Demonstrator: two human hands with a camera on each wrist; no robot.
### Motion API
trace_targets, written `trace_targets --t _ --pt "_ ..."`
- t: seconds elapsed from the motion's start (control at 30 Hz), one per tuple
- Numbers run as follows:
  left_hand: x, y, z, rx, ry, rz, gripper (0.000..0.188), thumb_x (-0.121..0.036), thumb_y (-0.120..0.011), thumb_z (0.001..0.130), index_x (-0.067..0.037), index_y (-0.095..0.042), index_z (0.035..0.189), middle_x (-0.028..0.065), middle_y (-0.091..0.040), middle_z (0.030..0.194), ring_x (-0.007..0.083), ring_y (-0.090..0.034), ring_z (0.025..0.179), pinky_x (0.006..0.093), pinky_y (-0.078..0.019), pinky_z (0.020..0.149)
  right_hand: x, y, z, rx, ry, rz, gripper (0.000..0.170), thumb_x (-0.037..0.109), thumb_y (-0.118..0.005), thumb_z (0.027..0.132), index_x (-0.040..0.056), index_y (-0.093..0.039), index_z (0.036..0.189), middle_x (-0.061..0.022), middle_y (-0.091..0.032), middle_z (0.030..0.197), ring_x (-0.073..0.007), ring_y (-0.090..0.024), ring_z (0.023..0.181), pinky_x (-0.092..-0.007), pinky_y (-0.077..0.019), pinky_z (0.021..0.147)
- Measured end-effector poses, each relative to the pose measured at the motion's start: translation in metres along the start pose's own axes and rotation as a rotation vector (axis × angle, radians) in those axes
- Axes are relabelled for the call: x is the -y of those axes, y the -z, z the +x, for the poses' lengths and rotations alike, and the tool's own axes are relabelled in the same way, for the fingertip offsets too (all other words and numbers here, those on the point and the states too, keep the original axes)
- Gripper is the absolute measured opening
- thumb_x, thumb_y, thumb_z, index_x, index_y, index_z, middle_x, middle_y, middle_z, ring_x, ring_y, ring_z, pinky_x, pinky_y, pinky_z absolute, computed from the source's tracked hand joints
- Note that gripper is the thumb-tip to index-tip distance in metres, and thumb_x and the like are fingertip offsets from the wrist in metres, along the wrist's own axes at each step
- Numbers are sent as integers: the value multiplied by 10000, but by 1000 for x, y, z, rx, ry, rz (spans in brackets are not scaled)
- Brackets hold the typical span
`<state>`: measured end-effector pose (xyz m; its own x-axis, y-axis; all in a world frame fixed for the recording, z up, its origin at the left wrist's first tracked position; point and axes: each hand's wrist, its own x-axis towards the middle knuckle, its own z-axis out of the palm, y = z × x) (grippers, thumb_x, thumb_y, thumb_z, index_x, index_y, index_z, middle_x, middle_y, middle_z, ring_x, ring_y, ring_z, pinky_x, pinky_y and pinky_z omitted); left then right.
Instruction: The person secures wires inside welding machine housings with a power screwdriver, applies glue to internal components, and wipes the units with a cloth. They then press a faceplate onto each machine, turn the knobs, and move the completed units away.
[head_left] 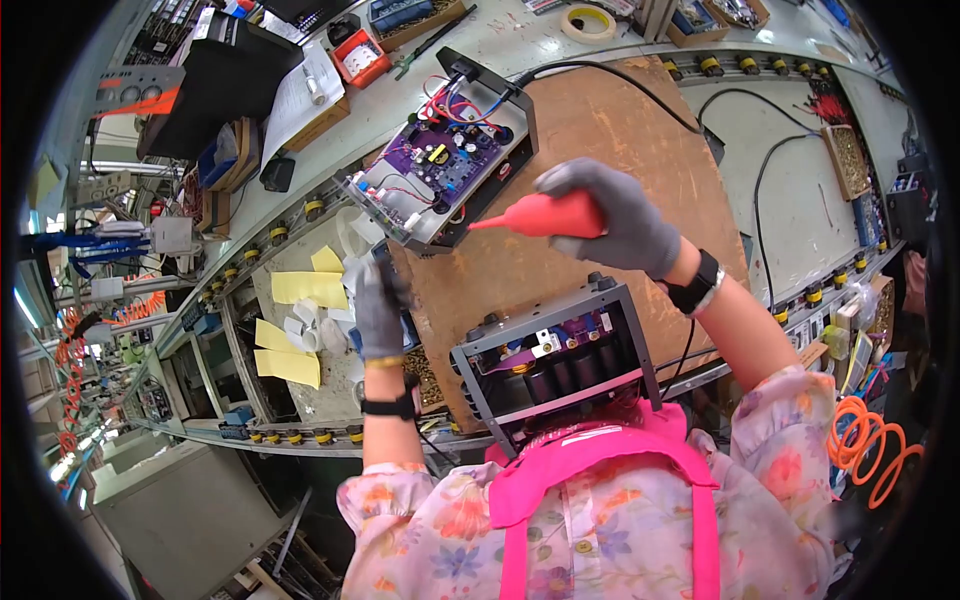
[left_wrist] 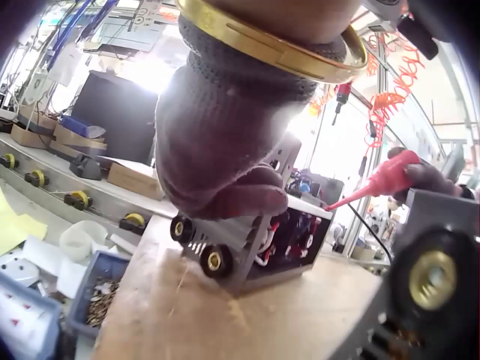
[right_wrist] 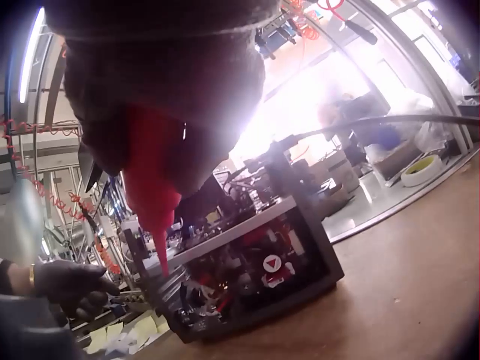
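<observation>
My right hand (head_left: pixel 630 222) grips red squeeze bottle (head_left: pixel 548 214): likely light, soft; hold around middle. Left hand (head_left: pixel 378 314) near open chassis (head_left: pixel 446 152); grip unclear.

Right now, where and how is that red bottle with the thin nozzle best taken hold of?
Grip the red bottle round its wide body, coming from the end opposite its thin nozzle, as the right hand does. In the head view that nozzle points left toward the farther open unit, so approaching from the right should keep the tip free.
</observation>
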<state>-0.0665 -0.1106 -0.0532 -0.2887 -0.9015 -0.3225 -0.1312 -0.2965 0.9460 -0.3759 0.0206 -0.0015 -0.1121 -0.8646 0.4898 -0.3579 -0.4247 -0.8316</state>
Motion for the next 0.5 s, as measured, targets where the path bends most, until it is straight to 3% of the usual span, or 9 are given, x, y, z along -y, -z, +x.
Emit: trace_targets --t 0.07,0.2,0.37,0.47,0.5 --pt "28 21 -30 40 93 40 410 -393 -424 946 -16 -530 1068 43 -546 688 120 -511 530 252 -445 468 -12 -12 3 67 18 -59 433 43 -732 630 71 -535 1015 -98 -595 970 -276 -604 889 -329 -499 778" --pt "71 30 -111 100 305 407 339 -342 -472 922 -38 -553 1045 55 -588 706 126 -586 585 257 -481 505 -43 -43 7 153 95 -101 396 51 -717 629 95 -535 978 -78 -597 942 -296 -598 876 -351 -502 747" --pt "141 40 -192 245 205 860 346 -280 -592 812 -33 -582 1053 195 -641 807 363 -631 706 398 -501 600 -56 -67 12 180 165 -174 374 37 -704 639 113 -538 965 -64 -599 927 -286 -594 863 -354 -500 719" --pt "172 39 -215 520 302 1061 299 -292 -603 797 -34 -634 947 226 -630 851 417 -598 812 435 -488 668 -57 -69 17 161 213 -191 379 39 -703 638 120 -540 970 -59 -598 933 -281 -589 869 -359 -498 725" --pt "143 17 -215 556 213 1064 261 -282 -649 767 -37 -662 854 196 -643 800 382 -620 799 408 -494 674 -58 -70 17 168 208 -198 379 38 -702 638 121 -540 970 -56 -598 936 -281 -588 873 -359 -498 728"
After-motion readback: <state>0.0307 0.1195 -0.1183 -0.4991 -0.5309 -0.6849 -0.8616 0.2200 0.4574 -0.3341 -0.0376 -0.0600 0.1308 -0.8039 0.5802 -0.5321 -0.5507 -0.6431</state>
